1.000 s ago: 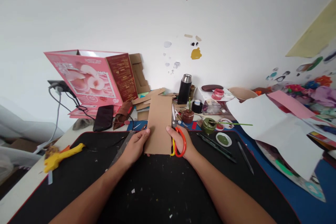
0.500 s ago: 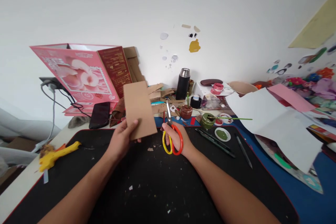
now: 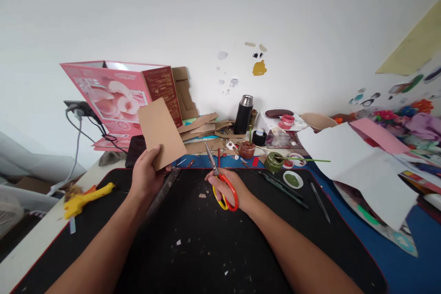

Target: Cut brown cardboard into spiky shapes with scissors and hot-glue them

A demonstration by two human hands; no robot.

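Held up at the left is a rectangular piece of brown cardboard (image 3: 161, 131), tilted to the left. My left hand (image 3: 148, 172) is closed on its lower edge, thumb on the near face and the other fingers mostly hidden behind. To the right, my right hand (image 3: 229, 188) grips a pair of scissors (image 3: 225, 193) with one yellow and one red handle loop. The blades are together and point up and away to the left, apart from the cardboard. Below my left hand, a clear ruler-like strip (image 3: 163, 193) lies on the black mat (image 3: 193, 248).
A yellow glue gun (image 3: 87, 200) lies left on the mat. Behind stand a pink box (image 3: 117, 96), cardboard scraps (image 3: 200, 128), a black flask (image 3: 244, 115) and paint jars (image 3: 274, 161). Pens (image 3: 320, 202) and a dish of green paint (image 3: 292, 179) lie right, beside white paper (image 3: 361, 170).
My left hand has carried the cardboard leftward and tipped it further left, uncovering the clear strip. The scissors in my right hand have turned slightly left. The view has shifted a little.
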